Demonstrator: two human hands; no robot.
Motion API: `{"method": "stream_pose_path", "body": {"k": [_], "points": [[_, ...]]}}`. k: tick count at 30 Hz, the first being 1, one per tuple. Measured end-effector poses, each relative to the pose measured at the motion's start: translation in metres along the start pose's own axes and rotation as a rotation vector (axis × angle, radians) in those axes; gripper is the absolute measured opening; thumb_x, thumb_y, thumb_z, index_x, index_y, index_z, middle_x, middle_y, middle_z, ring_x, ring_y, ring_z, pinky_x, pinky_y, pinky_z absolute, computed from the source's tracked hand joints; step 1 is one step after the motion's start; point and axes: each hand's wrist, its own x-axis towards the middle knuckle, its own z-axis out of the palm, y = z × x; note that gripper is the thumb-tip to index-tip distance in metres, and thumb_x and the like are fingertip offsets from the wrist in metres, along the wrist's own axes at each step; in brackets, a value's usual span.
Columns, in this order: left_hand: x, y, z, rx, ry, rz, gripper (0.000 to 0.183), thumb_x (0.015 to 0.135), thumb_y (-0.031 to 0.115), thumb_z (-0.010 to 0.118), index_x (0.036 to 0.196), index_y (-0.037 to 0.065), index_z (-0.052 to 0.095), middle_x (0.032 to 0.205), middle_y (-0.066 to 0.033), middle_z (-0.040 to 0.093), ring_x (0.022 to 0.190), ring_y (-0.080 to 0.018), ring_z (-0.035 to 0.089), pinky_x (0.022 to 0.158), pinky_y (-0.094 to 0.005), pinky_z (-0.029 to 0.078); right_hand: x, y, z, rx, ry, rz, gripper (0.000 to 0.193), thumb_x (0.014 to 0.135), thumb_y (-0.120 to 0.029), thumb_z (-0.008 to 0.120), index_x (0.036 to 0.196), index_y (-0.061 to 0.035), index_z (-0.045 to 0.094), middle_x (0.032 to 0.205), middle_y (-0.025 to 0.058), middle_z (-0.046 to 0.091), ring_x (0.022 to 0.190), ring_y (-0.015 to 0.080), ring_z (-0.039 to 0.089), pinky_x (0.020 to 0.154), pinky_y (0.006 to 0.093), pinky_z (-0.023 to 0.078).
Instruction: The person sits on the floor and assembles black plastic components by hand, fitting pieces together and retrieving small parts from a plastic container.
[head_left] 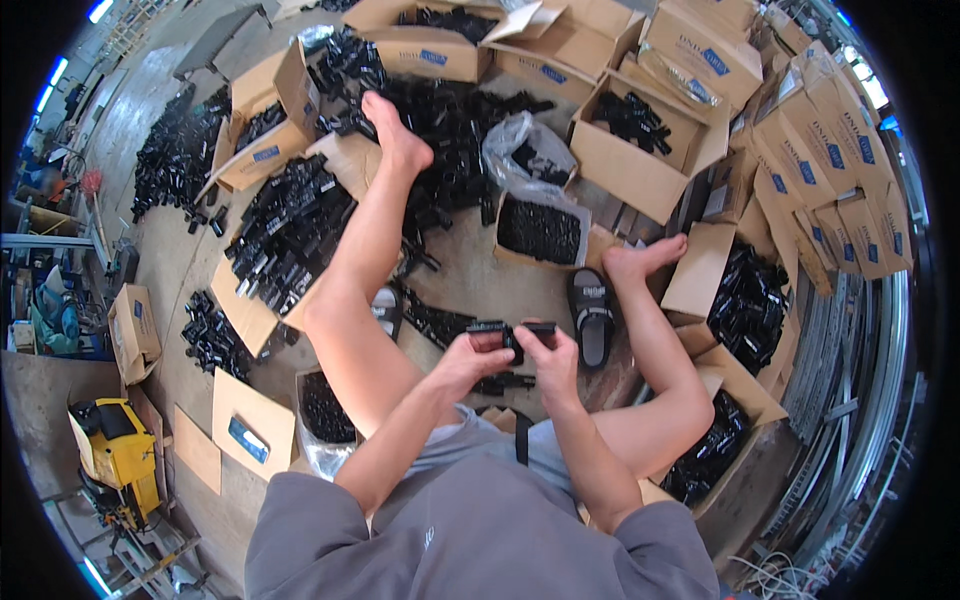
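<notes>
Grasping one black part (488, 326) in left hand (462, 362), pinching it between thumb and fingers. Pinching a second black part (541, 328) in right hand (553, 362) likewise. Holding both close together, above the concrete floor (465, 262), between left leg (358, 250) and right leg (655, 330); not managing to tell contact from narrow gap. Sitting low, barefoot, with one black sandal (593, 335) lying just inside right leg. Facing a small carton (585, 238) packed with black pieces, plus an open cardboard box (625, 182) beyond it, also holding black parts. Seeing a black heap (285, 235) left of left leg, a yellow machine (142, 455) farther left.
</notes>
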Motion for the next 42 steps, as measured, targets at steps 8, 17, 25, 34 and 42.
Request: {"method": "stream_pose_path", "body": {"k": [8, 17, 25, 34, 42], "points": [[-0.015, 0.021, 0.011, 0.081, 0.026, -0.04, 0.038, 0.092, 0.009, 0.08, 0.128, 0.003, 0.071, 0.116, -0.0038, 0.075, 0.101, -0.0122, 0.07, 0.091, -0.0297, 0.058, -0.003, 0.0, 0.0, 0.07, -0.064, 0.02, 0.025, 0.093, -0.016, 0.08, 0.113, -0.0011, 0.075, 0.102, 0.0014, 0.074, 0.094, 0.0085, 0.065, 0.088, 0.0267, 0.05], [-0.014, 0.031, 0.008, 0.175, 0.035, 0.031, 0.034, 0.095, 0.012, 0.076, 0.128, 0.002, 0.07, 0.118, -0.0036, 0.074, 0.102, -0.0121, 0.07, 0.091, -0.0303, 0.057, 0.01, -0.005, 0.012, 0.073, -0.074, 0.045, 0.026, 0.093, -0.015, 0.081, 0.113, 0.0003, 0.074, 0.101, 0.0024, 0.075, 0.092, 0.0084, 0.067, 0.085, 0.0266, 0.052], [0.006, 0.039, -0.019, 0.095, 0.111, 0.06, 0.034, 0.095, 0.014, 0.076, 0.124, -0.003, 0.069, 0.115, -0.0075, 0.074, 0.101, -0.0143, 0.07, 0.091, -0.0312, 0.056, 0.06, 0.01, 0.013, 0.087, -0.097, -0.034, 0.037, 0.103, -0.031, 0.067, 0.131, -0.0071, 0.067, 0.111, 0.002, 0.072, 0.092, 0.0101, 0.065, 0.082, 0.0248, 0.047], [0.038, 0.054, -0.065, -0.145, 0.35, -0.037, 0.027, 0.102, 0.014, 0.067, 0.124, -0.001, 0.063, 0.12, -0.0103, 0.071, 0.116, -0.0218, 0.068, 0.105, -0.0346, 0.055, 0.262, 0.036, -0.009, -0.96, 0.005, -0.198, 0.025, 0.093, -0.022, 0.073, 0.112, -0.0075, 0.076, 0.105, 0.0149, 0.078, 0.099, 0.029, 0.075, 0.086, 0.0405, 0.058], [0.041, 0.058, -0.064, -0.11, 0.346, 0.0, 0.028, 0.1, 0.015, 0.07, 0.122, -0.002, 0.065, 0.117, -0.0084, 0.071, 0.11, -0.0192, 0.07, 0.101, -0.0313, 0.057, 0.288, 0.059, 0.047, -1.33, -0.2, -0.053, 0.034, 0.083, -0.013, 0.078, 0.117, -0.012, 0.073, 0.12, 0.0186, 0.073, 0.116, 0.0393, 0.069, 0.098, 0.0495, 0.055]]}}
